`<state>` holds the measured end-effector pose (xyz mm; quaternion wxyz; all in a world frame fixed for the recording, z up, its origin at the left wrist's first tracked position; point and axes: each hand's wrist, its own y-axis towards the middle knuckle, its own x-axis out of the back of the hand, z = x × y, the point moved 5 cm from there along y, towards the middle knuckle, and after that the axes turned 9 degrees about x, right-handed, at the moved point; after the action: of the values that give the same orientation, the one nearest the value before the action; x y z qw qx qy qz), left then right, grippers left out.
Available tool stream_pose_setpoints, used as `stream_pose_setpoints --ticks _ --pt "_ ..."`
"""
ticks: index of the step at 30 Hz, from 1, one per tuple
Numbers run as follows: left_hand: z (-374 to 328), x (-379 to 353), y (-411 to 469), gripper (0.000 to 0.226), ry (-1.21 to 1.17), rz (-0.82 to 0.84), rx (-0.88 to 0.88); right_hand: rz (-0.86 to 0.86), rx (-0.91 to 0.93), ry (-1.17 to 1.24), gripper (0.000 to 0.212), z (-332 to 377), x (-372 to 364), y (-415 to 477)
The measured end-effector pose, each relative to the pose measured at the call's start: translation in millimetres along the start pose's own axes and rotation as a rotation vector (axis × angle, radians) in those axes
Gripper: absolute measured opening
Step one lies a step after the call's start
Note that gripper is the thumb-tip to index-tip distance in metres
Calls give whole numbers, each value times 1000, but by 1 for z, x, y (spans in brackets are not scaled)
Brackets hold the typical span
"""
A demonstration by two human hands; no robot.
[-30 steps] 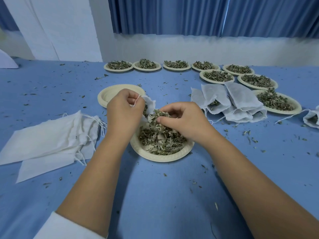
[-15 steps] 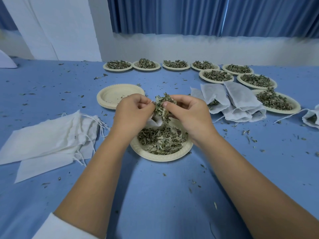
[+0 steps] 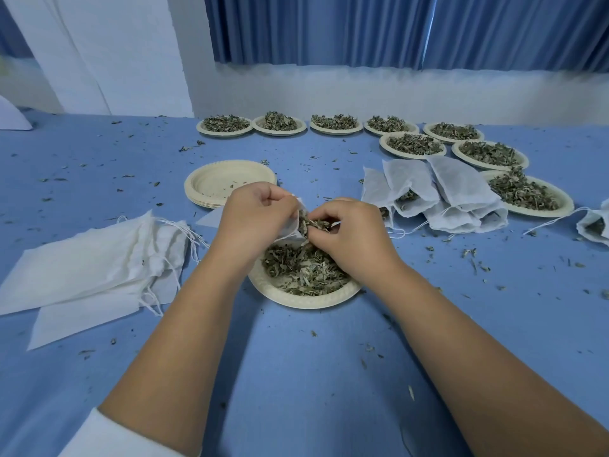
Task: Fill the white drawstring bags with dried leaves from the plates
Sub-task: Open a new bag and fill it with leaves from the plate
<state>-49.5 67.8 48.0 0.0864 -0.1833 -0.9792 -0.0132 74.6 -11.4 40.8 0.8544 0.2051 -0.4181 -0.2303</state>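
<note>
In the head view we see both hands meeting above a paper plate (image 3: 306, 300) that stands on the blue bench (image 3: 296, 374), close in front of the person. The left hand (image 3: 253, 222) holds a white drawstring bag (image 3: 290, 227); its fingers are curled and pinch the edge of the bag, so the mouth faces to the right hand. The right hand (image 3: 352, 239) has its fingers pressed together around a small bunch of dried leaves (image 3: 313, 224), and this bunch is just at the mouth of the bag. How far the leaves are inside we cannot tell, because the hands hide most of the bag. Below the hands, the plate carries a loose heap of leaves (image 3: 303, 268). To the left lies a flat pile of empty bags (image 3: 92, 262) with their strings loose. Behind the left hand stands a stack of empty plates (image 3: 227, 183). To the right, several filled bags (image 3: 438, 196) lean one on another, just beside a full plate (image 3: 527, 192). More full plates (image 3: 280, 122) stand in a row at the far edge of the bench, under a blue curtain (image 3: 362, 28). Small leaf crumbs (image 3: 474, 258) are scattered over the bench.
</note>
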Motion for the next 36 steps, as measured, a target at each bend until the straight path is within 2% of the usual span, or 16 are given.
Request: stream_pose_setpoints --ticks 5,8,11,16,18,21,26,30,33,36 --pt "1 -6 -2 9 83 51 -26 69 28 -63 22 5 -4 -1" --pt "2 -2 0 14 68 10 -16 93 -50 130 20 6 -3 -1" --pt "3 0 0 18 61 -22 -11 101 -197 332 28 0 -2 1" --pt "3 -3 0 20 28 35 19 22 -330 636 21 -8 -2 -2" --pt "3 -4 0 19 4 58 23 -10 -361 676 21 -9 -2 -3" --pt "3 -4 0 18 -23 70 30 -33 -380 675 22 -10 -3 -3" --pt "1 -4 -3 22 -61 66 32 4 -241 465 10 -5 -5 -2" --pt "-2 -4 -5 22 -30 47 17 -4 -175 381 13 1 -3 -1" --pt "-2 -4 -4 20 -46 54 26 -33 -210 342 15 -3 -1 -1" --pt "-3 -3 -3 21 -92 73 30 -23 -341 404 23 -12 -1 -2"
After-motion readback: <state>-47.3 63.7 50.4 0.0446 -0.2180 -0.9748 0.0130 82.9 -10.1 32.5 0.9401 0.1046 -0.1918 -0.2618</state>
